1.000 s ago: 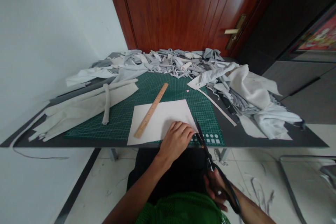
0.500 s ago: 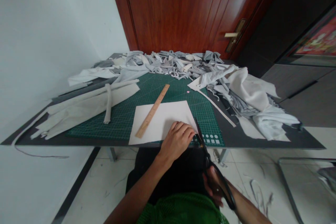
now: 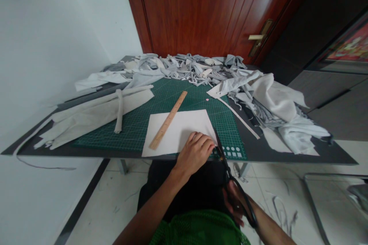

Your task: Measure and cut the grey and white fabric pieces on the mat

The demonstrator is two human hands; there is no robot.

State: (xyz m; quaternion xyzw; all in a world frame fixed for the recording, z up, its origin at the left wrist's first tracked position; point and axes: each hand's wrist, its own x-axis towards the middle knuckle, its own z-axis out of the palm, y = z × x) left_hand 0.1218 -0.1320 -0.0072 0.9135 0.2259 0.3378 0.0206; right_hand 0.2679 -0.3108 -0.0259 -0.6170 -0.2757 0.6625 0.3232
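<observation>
Wood-veneer door [image 3: 195, 11] ahead of you, brass handle [image 3: 255, 37] on its right side; white tile floor [image 3: 115, 203] below, with thin scraps lying on it. Dark grey table [image 3: 258, 150] in front of you. Across its far end, a pile of grey-white fabric scraps [image 3: 186, 72]. On the right, a loose heap of white fabric [image 3: 276, 99] spills toward the table edge; on the left, long pale fabric strips [image 3: 94, 116] partly overlap the green cutting mat [image 3: 129, 138].

The white sheet [image 3: 175, 130] lies at the near edge of the mat, its lower edge reaching onto the table. A wooden ruler [image 3: 168, 120] sits diagonally on it, the upper end running onto the mat.

Your left hand [image 3: 195, 153] lies flat on the sheet's lower right corner, fingers close together and pressing down. Your right hand [image 3: 234, 206] grips the black scissors [image 3: 227, 172] by the handles, below the table edge. The blades, nearly closed, point up along the sheet's right edge; you can't tell whether they're cutting it.
</observation>
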